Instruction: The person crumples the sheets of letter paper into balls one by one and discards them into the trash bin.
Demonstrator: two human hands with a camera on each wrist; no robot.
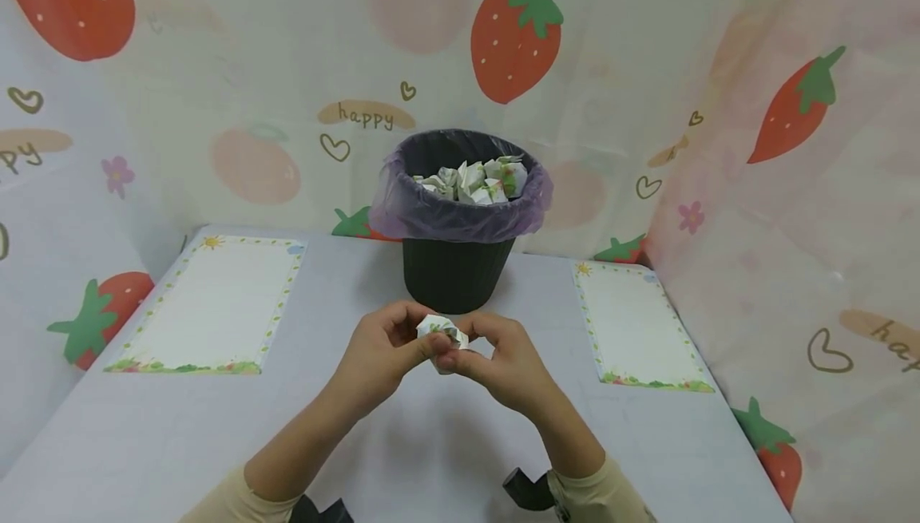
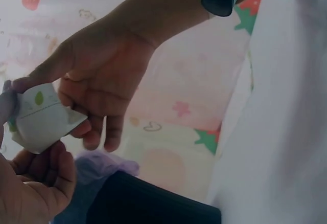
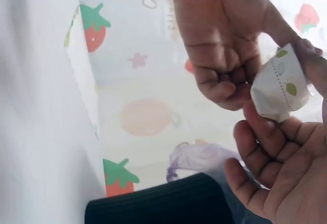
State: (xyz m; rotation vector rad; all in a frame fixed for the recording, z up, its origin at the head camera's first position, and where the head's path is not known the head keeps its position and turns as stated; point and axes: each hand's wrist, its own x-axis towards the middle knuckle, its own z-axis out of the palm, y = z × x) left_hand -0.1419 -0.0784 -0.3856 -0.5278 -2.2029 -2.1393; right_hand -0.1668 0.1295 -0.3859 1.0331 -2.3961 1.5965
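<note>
A crumpled ball of white paper (image 1: 440,325) with a printed leaf border is held up between both hands, in front of the bin. My left hand (image 1: 377,355) pinches it from the left with thumb and fingers. From the other side my right hand (image 1: 509,359) pinches it too, both thumbs lying on its near face. In the left wrist view the paper ball (image 2: 43,119) shows a green leaf and a dotted line. The right wrist view shows the paper ball (image 3: 281,86) between the fingertips of both hands.
Behind the hands stands a dark bin (image 1: 456,271) lined with a purple plastic bag (image 1: 402,208), with several crumpled paper balls (image 1: 474,181) inside. A flat bordered sheet (image 1: 216,299) lies on the white table (image 1: 402,459) at left, another sheet (image 1: 640,323) at right. Strawberry-printed cloth (image 1: 287,52) surrounds the table.
</note>
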